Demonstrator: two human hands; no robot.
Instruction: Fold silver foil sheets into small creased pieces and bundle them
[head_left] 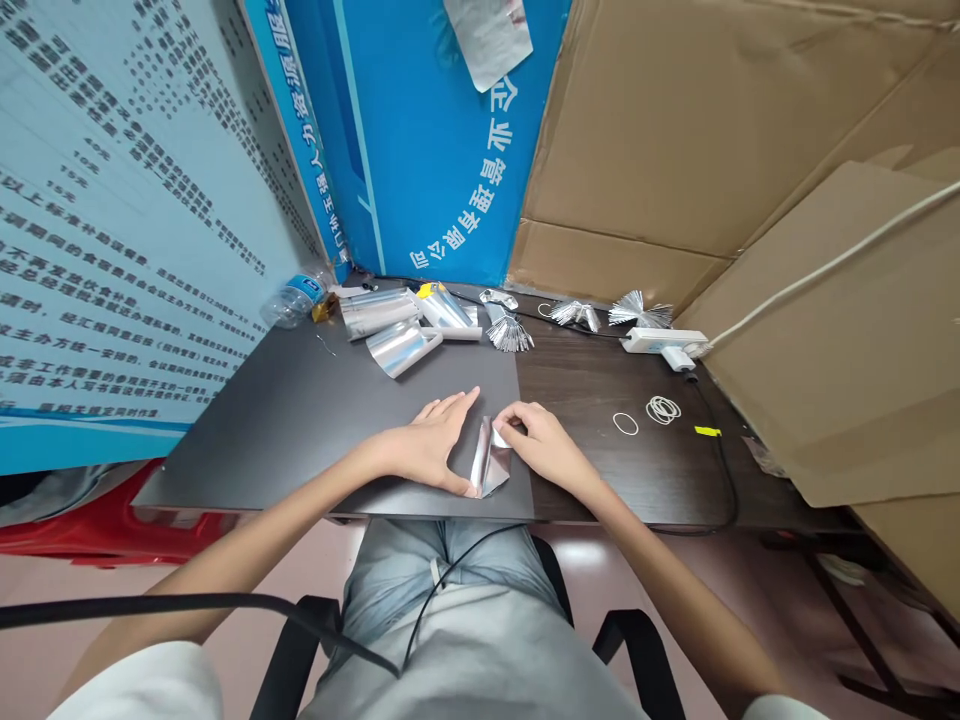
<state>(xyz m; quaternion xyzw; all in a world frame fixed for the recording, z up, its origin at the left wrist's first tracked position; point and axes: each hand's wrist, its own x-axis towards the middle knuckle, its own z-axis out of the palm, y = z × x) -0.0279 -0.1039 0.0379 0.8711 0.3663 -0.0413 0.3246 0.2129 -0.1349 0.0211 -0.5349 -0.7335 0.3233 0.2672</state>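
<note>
A small folded sheet of silver foil (495,468) lies near the front edge of the dark table, between my two hands. My left hand (431,445) rests on its left side, fingers spread and the thumb tip touching the foil's lower left corner. At the foil's upper right corner, my right hand (541,440) has thumb and forefinger pinched on it, and that corner is lifted a little. Behind the hands lie curled silver foil sheets (405,345) and a fanned bundle of foil strips (510,332).
White rubber bands (663,409) lie on the right, in front of a white power strip (664,342) with cables. More fanned foil bundles (640,309) stand at the back. A plastic bottle (296,298) lies back left. Cardboard (645,130) and blue printed panels (442,150) wall the table.
</note>
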